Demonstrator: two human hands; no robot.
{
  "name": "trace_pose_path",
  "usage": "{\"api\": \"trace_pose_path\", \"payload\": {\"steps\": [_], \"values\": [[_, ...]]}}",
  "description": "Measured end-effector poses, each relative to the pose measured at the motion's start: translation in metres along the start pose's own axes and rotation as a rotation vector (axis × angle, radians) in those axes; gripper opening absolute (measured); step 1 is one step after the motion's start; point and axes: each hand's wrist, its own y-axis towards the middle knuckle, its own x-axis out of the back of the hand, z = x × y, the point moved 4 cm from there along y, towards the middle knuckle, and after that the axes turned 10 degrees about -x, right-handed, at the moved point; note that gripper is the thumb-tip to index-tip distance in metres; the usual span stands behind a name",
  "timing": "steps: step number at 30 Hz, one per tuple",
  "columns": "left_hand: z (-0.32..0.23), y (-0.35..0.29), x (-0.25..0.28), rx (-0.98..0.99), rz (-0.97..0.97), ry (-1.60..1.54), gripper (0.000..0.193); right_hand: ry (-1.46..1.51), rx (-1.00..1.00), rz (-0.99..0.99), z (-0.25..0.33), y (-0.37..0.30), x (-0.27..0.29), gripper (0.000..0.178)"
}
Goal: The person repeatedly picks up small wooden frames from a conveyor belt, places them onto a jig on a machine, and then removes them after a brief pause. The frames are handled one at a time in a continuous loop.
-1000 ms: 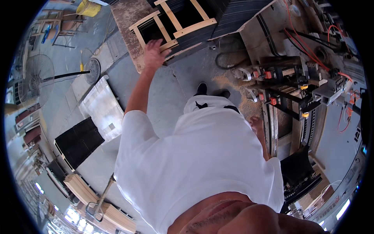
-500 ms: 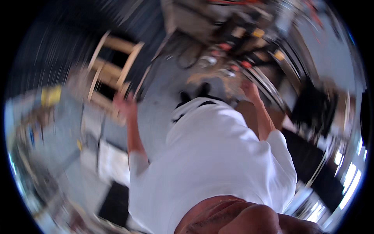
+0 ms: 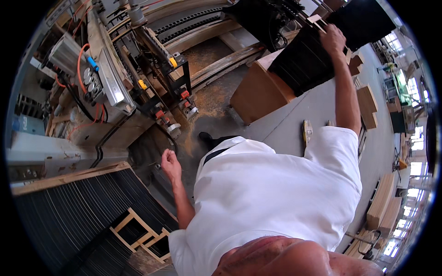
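Observation:
My right hand (image 3: pixel 334 40) reaches far out to the right, above a stack of black slatted panels (image 3: pixel 304 60). Its fingers are bent down beside light wooden strips (image 3: pixel 315 19) at the top of the stack. The fingertips are partly hidden, so whatever they pinch cannot be made out. My left hand (image 3: pixel 171 165) hangs low in front of me with its fingers curled in and nothing visible in them. Below and left of it lies a wide stack of black strips (image 3: pixel 78 198), with a small light wooden frame (image 3: pixel 138 230) on top.
A machine with metal rails (image 3: pixel 108 76), orange hoses and red-and-white clamp parts (image 3: pixel 168 124) stands ahead on the left. Sawdust (image 3: pixel 214 103) covers the floor near it. A brown box-like block (image 3: pixel 260 94) stands beside the black panels. Stacked boards (image 3: pixel 384 202) lie on the right.
My view has swung to the right, bringing the machine to the left side. My right arm has stretched out to the black panels; my left hand has gone from spread to curled.

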Motion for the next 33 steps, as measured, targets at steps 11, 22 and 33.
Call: {"api": "trace_pose_path", "payload": {"steps": [11,22,33], "values": [[0.025,0.045,-0.033,0.005,0.123,0.042,0.026,0.624,-0.057,0.093,-0.031,0.024,-0.062,0.028],[-0.075,0.226,-0.1,-0.033,0.034,-0.144,0.028,1.218,0.121,0.022,0.294,0.053,-0.085,0.026],[-0.111,0.563,-0.17,0.295,-0.144,-0.883,0.034,1.395,0.119,0.736,0.379,0.03,-0.213,0.022]]}}
